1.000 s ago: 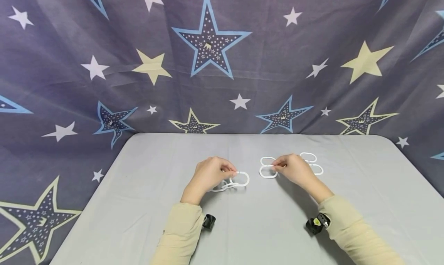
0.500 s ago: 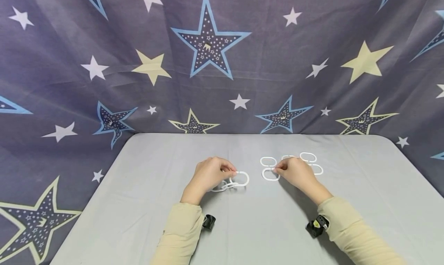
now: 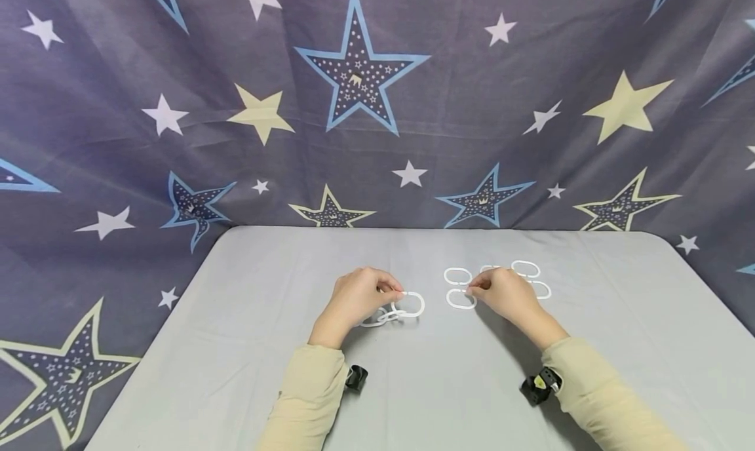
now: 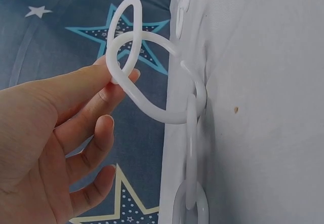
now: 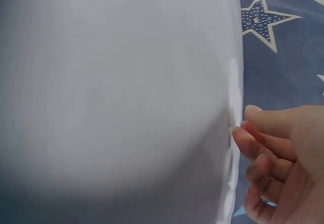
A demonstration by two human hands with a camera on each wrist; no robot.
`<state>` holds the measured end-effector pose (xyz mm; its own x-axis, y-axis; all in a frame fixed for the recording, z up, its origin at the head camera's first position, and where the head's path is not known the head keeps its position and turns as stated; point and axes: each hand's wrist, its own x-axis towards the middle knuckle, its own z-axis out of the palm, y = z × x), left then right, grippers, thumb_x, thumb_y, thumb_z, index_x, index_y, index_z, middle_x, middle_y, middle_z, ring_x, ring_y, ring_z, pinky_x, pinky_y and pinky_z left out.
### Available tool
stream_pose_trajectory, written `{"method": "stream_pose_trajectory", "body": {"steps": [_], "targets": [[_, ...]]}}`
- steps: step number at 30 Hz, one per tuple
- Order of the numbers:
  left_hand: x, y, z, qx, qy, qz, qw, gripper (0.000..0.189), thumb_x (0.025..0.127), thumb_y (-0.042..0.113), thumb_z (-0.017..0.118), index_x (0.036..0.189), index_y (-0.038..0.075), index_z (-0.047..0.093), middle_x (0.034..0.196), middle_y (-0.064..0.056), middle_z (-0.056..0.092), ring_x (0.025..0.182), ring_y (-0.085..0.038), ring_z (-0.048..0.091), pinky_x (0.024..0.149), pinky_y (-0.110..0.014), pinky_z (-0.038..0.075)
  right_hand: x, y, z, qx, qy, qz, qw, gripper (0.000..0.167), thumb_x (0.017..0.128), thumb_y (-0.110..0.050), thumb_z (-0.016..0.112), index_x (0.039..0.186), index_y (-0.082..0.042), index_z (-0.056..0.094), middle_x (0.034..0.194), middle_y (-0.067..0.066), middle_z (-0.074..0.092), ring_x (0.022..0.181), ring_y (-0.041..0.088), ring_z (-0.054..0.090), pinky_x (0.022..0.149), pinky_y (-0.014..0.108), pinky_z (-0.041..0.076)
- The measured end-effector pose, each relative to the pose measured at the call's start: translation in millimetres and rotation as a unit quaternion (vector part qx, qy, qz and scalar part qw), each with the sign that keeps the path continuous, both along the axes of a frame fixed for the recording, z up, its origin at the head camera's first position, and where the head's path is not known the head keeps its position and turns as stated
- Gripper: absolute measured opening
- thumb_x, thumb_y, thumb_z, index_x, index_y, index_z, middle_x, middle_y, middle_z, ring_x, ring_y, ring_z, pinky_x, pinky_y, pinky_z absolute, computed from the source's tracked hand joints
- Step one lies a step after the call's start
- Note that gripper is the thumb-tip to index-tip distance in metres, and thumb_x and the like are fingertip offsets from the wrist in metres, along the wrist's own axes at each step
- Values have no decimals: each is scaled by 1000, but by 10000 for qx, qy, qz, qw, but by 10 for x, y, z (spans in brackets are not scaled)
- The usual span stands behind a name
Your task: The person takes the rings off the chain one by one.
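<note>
My left hand [image 3: 358, 298] pinches a white plastic chain link [image 4: 132, 11] between thumb and index finger. This oval link passes through a second white link [image 4: 152, 114], and more joined links [image 4: 191, 153] trail down from it to the table. The other left fingers are loosely bent. To the right, my right hand [image 3: 505, 297] is over the table with its fingertips at a loose white link [image 3: 459, 307] lying flat. In the right wrist view, thumb and index fingertips [image 5: 238, 131] stand slightly apart beside the white links, which show only edge-on.
Behind that loose link lies another white link [image 3: 457, 269]. Two more, a back link [image 3: 525, 262] and a front link [image 3: 545, 297], lie right of my right hand, which partly covers another link [image 3: 488, 267]. A starry curtain [image 3: 407, 143] hangs behind the grey-covered table [image 3: 283, 372].
The loose link at my right fingertips has shifted slightly toward me and to the right, coming off the link behind it. My left hand has stayed in place with its link.
</note>
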<state>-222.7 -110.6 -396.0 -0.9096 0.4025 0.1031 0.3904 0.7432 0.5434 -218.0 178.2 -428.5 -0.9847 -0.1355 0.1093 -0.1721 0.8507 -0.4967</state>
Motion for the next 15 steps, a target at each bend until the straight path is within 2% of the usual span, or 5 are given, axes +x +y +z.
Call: {"method": "stream_pose_trajectory", "body": {"steps": [7, 15], "targets": [[-10, 23, -6, -27, 27, -18, 10000, 4, 86, 32, 77, 90, 29, 78, 76, 21, 68, 72, 0, 59, 72, -33, 46, 65, -75, 96, -187, 116, -8, 9998, 12, 87, -22, 75, 94, -13, 79, 82, -2, 73, 71, 13, 62, 62, 37, 47], [-4, 17, -9, -40, 59, 12, 10000, 5, 86, 32, 77, 90, 30, 78, 77, 20, 68, 72, -2, 59, 71, -33, 46, 122, -341, 187, -749, 163, 100, 9970, 13, 88, -19, 75, 96, -10, 79, 83, -1, 73, 64, 9, 57, 58, 31, 45]]}}
